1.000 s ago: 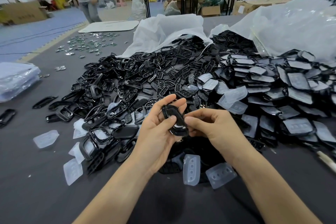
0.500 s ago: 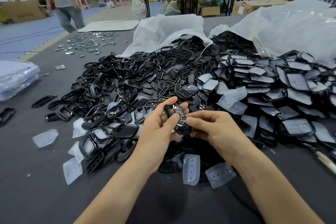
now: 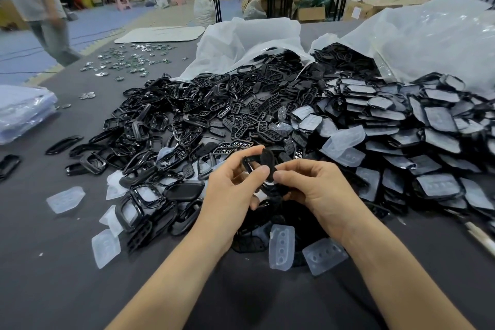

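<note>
1. Head view, hands: L hand [image 3: 230, 193] is curled. Its thumb and forefinger pinch the left edge of a black key-fob shell [image 3: 268, 162], w/ the other fingers tucked below it.
2. R hand [image 3: 316, 187] is curled too. Its thumb tip presses on the shell's right edge, fingers folded beneath. Both hands hold the one part.
3. Shell pos: in the air at centre frame, btwn the two thumbs, tilted, just above a small dark heap of parts at the pile's near edge. Its face is too blurred to read.
4. Behind: a pile of black frames [image 3: 171, 126] at left and stacked black backs [image 3: 401, 120] w/ clear pads on them at right. Both spill from white plastic bags [image 3: 249, 40].
5. Near: two clear silicone pads [image 3: 281, 246] lie side by side just below the hands on the grey table [image 3: 53, 276].
6. Far left: small circuit boards [image 3: 126, 61] are scattered on the table, and a person [image 3: 34, 2] stands near that corner.
</note>
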Demonstrator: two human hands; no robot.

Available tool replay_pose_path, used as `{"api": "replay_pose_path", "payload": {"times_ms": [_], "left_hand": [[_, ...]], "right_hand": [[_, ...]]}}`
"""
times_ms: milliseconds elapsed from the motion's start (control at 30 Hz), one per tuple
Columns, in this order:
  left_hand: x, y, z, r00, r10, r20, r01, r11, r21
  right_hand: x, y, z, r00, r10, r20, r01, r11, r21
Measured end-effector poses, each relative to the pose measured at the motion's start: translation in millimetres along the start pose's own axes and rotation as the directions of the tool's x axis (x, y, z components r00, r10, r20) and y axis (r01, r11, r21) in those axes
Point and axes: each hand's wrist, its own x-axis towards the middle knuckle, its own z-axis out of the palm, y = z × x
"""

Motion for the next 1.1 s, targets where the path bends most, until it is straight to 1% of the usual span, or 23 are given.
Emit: {"api": "replay_pose_path", "payload": {"times_ms": [133,267,333,467,533,633,733,900,1100], "left_hand": [[-0.7,2.8,1.5,1.0,-0.013,0.005,0.013,0.999,-0.045],[-1.0,3.3,0.5,1.0,0.005,-0.017,-0.005,1.0,0.023],[-1.2,3.2,0.5,1.0,0.011,-0.006,-0.011,0.999,0.048],[-1.8,3.6,2.4,0.999,0.028,0.015,-0.028,0.999,-0.03],[-1.7,3.2,2.3,0.998,0.061,0.007,-0.061,0.998,-0.012],[-1.2,1.8,1.1,0.997,0.082,-0.008,-0.082,0.996,0.031],[-1.0,1.8,-1.7,0.996,0.087,0.01,-0.087,0.994,0.062],[-1.2,2.7,-4.1,0.995,0.092,0.041,-0.095,0.993,0.076],[1.6,2.8,-4.6,0.999,0.019,0.05,-0.022,0.998,0.051]], "right_hand": [[-0.1,-1.0,-0.5,0.999,0.044,0.026,-0.045,0.998,0.048],[-0.8,1.5,1.3,0.999,0.037,0.007,-0.038,0.995,0.091],[-1.2,3.1,3.3,1.0,0.028,0.002,-0.028,0.991,0.134],[-2.1,3.1,6.9,1.0,0.02,0.007,-0.021,0.978,0.209],[-2.2,3.2,8.1,1.0,0.026,0.016,-0.029,0.973,0.227],[-2.8,2.4,8.4,0.999,0.021,0.043,-0.03,0.975,0.222],[-4.6,0.5,8.8,0.997,0.013,0.074,-0.029,0.975,0.221],[-4.7,0.1,7.5,0.998,0.004,0.069,-0.017,0.981,0.195],[-2.3,2.2,6.7,0.999,0.006,0.053,-0.013,0.989,0.144]]}}
